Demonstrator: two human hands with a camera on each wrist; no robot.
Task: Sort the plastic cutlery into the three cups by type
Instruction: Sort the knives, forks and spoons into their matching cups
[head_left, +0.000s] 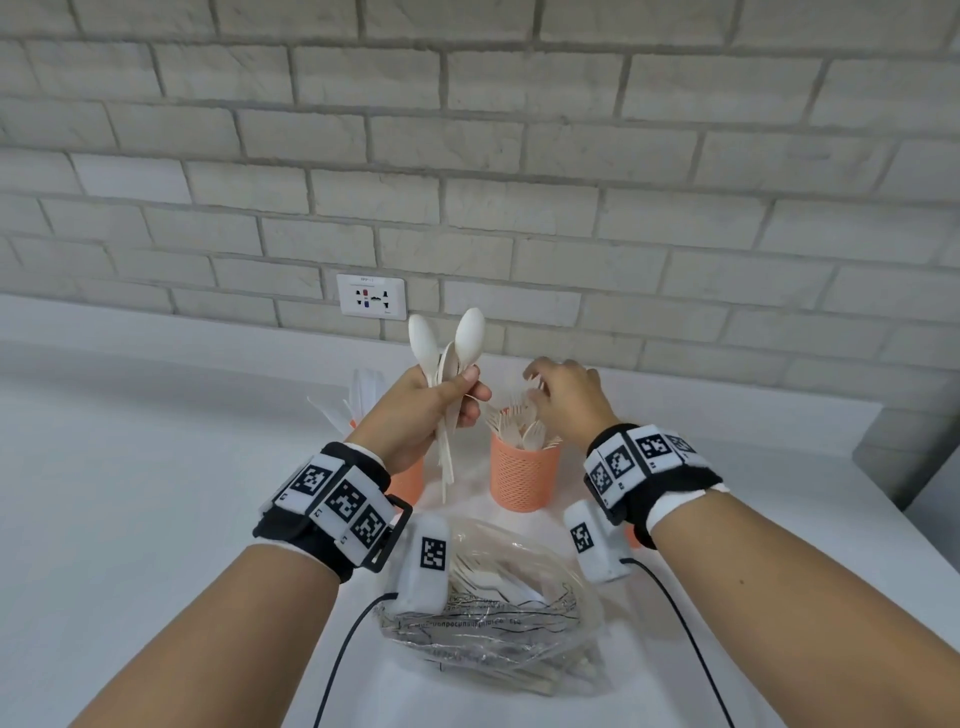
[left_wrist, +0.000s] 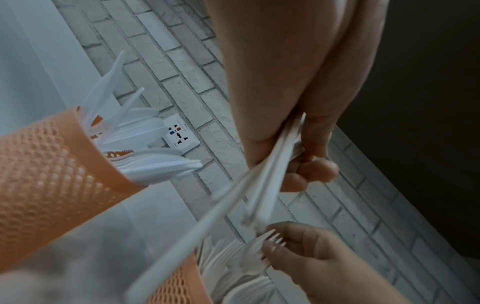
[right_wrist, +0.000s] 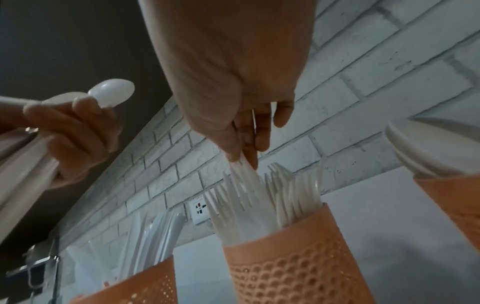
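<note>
My left hand (head_left: 460, 397) is raised and grips a bunch of white plastic spoons (head_left: 469, 332) by their handles, bowls up; the left wrist view shows the handles (left_wrist: 270, 176) running through its fingers. My right hand (head_left: 543, 387) hovers over the middle orange mesh cup (head_left: 523, 480), which is full of forks. Its thumb and forefinger pinch the head of one fork (right_wrist: 242, 166), (left_wrist: 270, 239) that stands in that cup (right_wrist: 298, 267). The left orange cup (left_wrist: 52, 164) holds knives (head_left: 363, 395). The right orange cup (right_wrist: 457, 197) holds spoons and is mostly hidden behind my right wrist in the head view.
A clear plastic bag (head_left: 498, 603) with more cutlery lies on the white counter (head_left: 156, 493) just in front of the cups, below my wrists. Behind the cups is a brick wall with a socket (head_left: 371, 297). The counter ends at a step on the right (head_left: 878, 415).
</note>
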